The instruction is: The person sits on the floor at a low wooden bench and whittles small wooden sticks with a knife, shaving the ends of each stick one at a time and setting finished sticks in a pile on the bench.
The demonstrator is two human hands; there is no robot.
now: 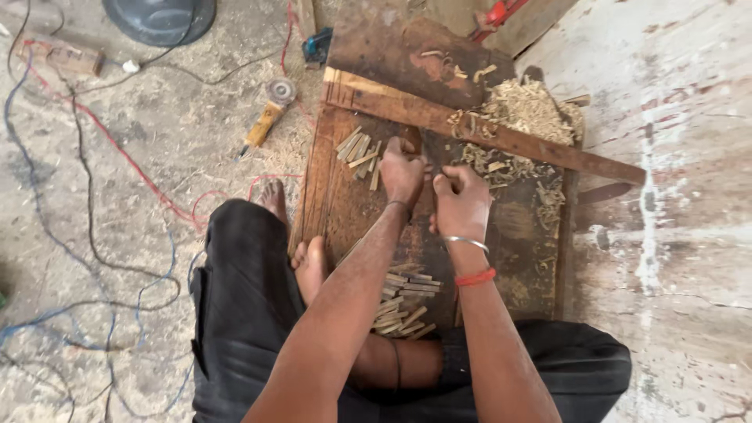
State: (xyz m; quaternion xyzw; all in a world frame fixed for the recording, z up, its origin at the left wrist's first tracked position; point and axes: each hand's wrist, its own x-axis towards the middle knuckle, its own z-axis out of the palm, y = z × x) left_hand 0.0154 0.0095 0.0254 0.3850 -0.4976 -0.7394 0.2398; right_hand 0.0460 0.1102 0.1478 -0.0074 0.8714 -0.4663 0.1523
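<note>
This is a rough woodworking workshop set on the ground. A worn wooden board (337, 196) lies on the dusty, sawdust-strewn concrete floor (133, 157), carrying heaps of wood shavings (526, 110) and small cut wooden sticks (403, 305). A yellow angle grinder (269, 113) and tangled red and blue cables (94, 258) lie alongside.

A single head-worn camera looks steeply down from close above a seated person's lap, facing forward over a wooden work board (337, 196) on a sawdust-strewn floor (157, 141); no second view shares the scene.
</note>
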